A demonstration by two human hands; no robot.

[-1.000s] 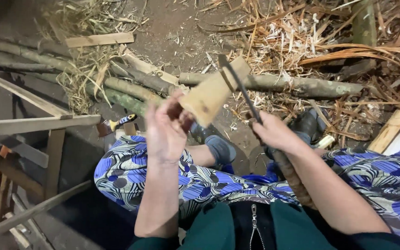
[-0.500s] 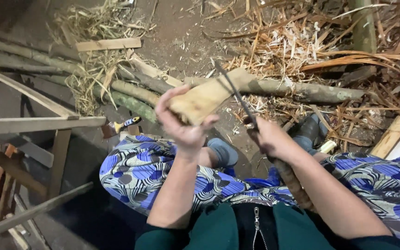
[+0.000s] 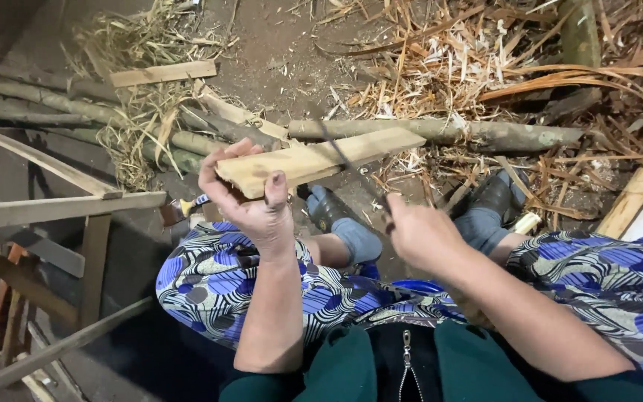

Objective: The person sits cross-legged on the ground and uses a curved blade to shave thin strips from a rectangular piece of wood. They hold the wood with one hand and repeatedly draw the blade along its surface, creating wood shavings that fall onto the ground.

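My left hand [image 3: 251,195] grips the near end of a pale wooden slat [image 3: 321,159], holding it almost level above my knees with its far end pointing right. My right hand [image 3: 420,232] is closed around the handle of a long dark blade [image 3: 351,170]. The blade slants up and left from that hand and lies against the slat near its middle. I am seated, with a blue patterned skirt [image 3: 225,279] over my legs and dark shoes below.
Logs [image 3: 478,134] and poles lie on the dirt floor ahead, among dry straw and wood shavings [image 3: 485,67]. A rough wooden frame [image 3: 61,208] stands at the left. A small tool with a yellow-and-blue handle [image 3: 187,207] lies by my left knee.
The slat has swung down from a steep tilt to nearly level. My left hand shifted to its near end, and the blade has dropped from upright onto the slat's middle.
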